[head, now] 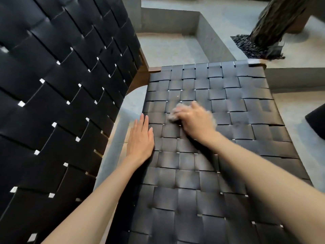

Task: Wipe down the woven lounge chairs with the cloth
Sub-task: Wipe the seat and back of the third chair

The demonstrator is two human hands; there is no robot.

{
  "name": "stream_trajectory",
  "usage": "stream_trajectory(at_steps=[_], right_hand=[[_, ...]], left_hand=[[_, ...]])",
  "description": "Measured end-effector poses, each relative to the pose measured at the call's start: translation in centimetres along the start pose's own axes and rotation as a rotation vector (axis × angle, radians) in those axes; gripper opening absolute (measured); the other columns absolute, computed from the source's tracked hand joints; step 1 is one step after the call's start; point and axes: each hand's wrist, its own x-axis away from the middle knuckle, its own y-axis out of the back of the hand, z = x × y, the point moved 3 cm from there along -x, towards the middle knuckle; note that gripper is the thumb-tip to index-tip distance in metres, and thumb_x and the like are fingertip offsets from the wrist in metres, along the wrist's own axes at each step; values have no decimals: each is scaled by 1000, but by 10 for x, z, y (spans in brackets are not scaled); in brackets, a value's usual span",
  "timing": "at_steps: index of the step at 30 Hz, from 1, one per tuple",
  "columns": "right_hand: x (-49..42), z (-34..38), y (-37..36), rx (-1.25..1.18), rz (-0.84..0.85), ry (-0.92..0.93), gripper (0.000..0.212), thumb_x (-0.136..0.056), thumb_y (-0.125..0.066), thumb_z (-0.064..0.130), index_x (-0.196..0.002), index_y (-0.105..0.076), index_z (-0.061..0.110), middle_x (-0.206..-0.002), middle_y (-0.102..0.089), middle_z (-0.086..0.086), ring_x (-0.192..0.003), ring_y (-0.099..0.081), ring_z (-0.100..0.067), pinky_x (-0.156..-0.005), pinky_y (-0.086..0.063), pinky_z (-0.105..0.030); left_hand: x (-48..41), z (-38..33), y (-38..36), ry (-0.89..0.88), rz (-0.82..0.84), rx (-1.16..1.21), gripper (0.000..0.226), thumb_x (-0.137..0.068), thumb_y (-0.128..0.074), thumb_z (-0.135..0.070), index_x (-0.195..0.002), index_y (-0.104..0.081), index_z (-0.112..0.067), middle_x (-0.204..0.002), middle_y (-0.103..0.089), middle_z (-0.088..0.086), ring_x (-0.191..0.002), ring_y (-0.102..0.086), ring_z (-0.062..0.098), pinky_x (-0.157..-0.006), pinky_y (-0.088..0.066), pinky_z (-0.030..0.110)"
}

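Fingers, right [184, 112]: curled round a small pale grey cloth [174, 114], which is bunched beneath them; motion blur softens the tips
Fingers, left [143, 122]: straight, close together, holding nothing
Right hand [195, 118]: knuckles up, pressing the cloth down on the woven seat [237, 141], left of the seat's middle
Left hand [140, 140]: flat, palm down at the seat's left edge, its outer side hanging past the edge above the floor; near the right hand, not touching it
Cloth position: on the seat, mostly hidden under the right hand, a fuzzy lump showing on the side away from the wrist
Seat surface: wide flat black straps in a basket weave, dull sheen, small pale gaps at the crossings
Woven panel [61, 85]: fills the left side, steeply tilted, same black straps, light showing through its gaps; cannot tell if it belongs to this chair or another
Wooden frame [140, 76]: brown, visible between the panel and the seat's far left corner
Floor [167, 48]: pale grey concrete, with a raised ledge [209, 37] beyond the seat
Tree trunk [276, 22]: dark, rough, top right, rising from black pebbles [246, 44]
Right edge: dark rounded shape [316, 124], cut off; cannot tell what
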Motion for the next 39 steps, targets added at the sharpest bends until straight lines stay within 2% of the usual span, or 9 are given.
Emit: stream_trajectory(at_steps=[3, 5, 11, 14, 16, 20, 27, 32, 39], right_hand=[[-13, -99, 23, 6, -112, -474, 38, -86, -45, 22, -115, -62, 38, -117, -57, -6, -95, -49, -32, -85, -47, -41], [-11, -104, 28, -13, -160, -594, 35, -88, -47, 17, -116, -64, 31, -119, -56, -11, -98, -47, -35, -86, -44, -40], [8, 48, -8, -229, -45, -30, 35, -77, -56, -4, -99, -72, 18, -115, -68, 0, -77, -51, -33, -63, -50, -36], [-2, 32, 4, -134, -16, 96, 42, -88, -50, 4, -123, -63, 24, -130, -60, 11, -93, -50, -28, -71, -41, -28], [-21, -10, 15, 0, -38, 35, 45, -91, -47, 8, -126, -58, 33, -130, -57, 13, -104, -48, -24, -66, -26, -28], [-54, -78, 13, -4, -197, -404, 43, -90, -37, 7, -121, -61, 25, -123, -64, -1, -101, -46, -31, -78, -34, -35], [-50, 25, -23, -150, -69, 159, 25, -83, -52, 6, -95, -72, 13, -100, -73, -1, -75, -49, -29, -65, -46, -34], [-91, -38, -16, -100, -135, -213, 31, -87, -42, 11, -101, -68, 22, -108, -68, -1, -90, -48, -30, -75, -43, -40], [-80, 20, -16, -307, 89, 50, 39, -94, -46, 19, -126, -60, 36, -120, -63, -2, -106, -50, -25, -84, -46, -37]], left_hand=[[-15, -6, 2, -32, 16, -11, 54, -105, -23, -31, -154, -8, -14, -161, 3, 1, -148, 4, 18, -117, 1, 30], [-26, -11, 0, -31, 4, 3, 55, -104, -23, -31, -154, -8, -13, -162, 3, 2, -148, 4, 16, -118, 0, 30], [-38, -13, -7, -26, -61, -32, 55, -103, -27, -31, -153, -12, -14, -161, -2, 1, -148, 1, 14, -119, -1, 31], [-40, -9, -5, -51, -29, -16, 56, -103, -27, -32, -154, -11, -15, -162, -1, -2, -148, 3, 12, -120, -3, 32], [-41, -8, -4, -72, -9, 4, 56, -103, -27, -34, -154, -10, -18, -161, 1, -6, -147, 5, 9, -121, -4, 32], [-39, -9, -5, -68, -57, 37, 57, -102, -29, -36, -154, -11, -22, -161, 0, -12, -146, 4, 4, -120, -8, 30], [-37, -7, -6, -59, -97, 62, 58, -101, -35, -36, -153, -15, -23, -160, -4, -13, -146, 0, 3, -118, -11, 27], [-38, -7, -5, -50, -78, 82, 58, -101, -32, -38, -154, -12, -26, -159, -1, -16, -145, 3, 0, -119, -11, 28], [-37, -8, -5, -34, -97, 92, 60, -100, -33, -40, -154, -10, -24, -160, 6, -16, -145, 6, -1, -117, -16, 28]])
